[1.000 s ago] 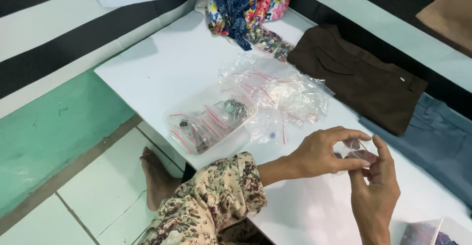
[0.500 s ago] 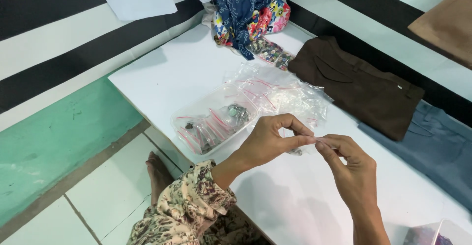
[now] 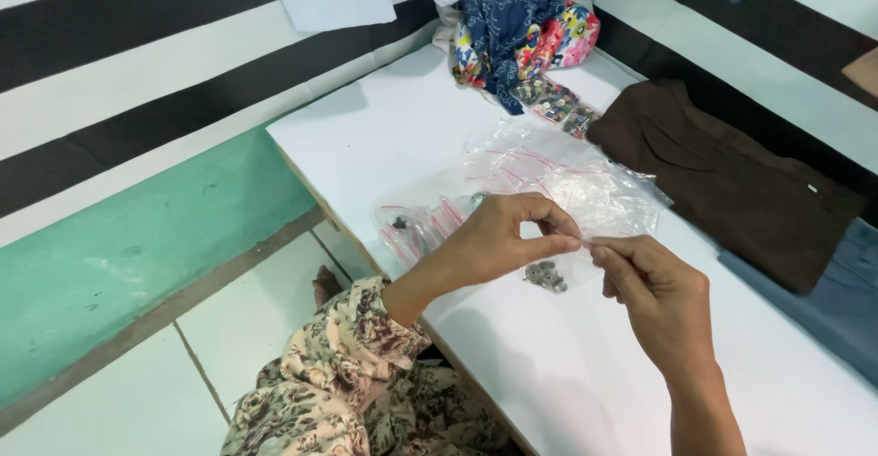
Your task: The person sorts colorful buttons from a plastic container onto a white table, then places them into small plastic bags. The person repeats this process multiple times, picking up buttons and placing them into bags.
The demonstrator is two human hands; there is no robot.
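Both hands meet above the white counter point(image 3: 384, 136), fingertips nearly touching, with a small clear bag point(image 3: 611, 234) pinched between them. The left hand point(image 3: 498, 236) has thumb and forefinger closed on the bag's left end; the right hand point(image 3: 663, 296) pinches the right end, so each grip is clenched on the same bag, whose top edge runs roughly left to right between them. A small cluster of grey metal pieces point(image 3: 546, 276) lies on the counter just below the meeting fingertips, about as near one hand as the other. The left forearm comes in from the lower left in a floral sleeve point(image 3: 347, 364), wrist bent; the right rises from the bottom edge. A pile of clear bags point(image 3: 549, 177) lies just beyond.
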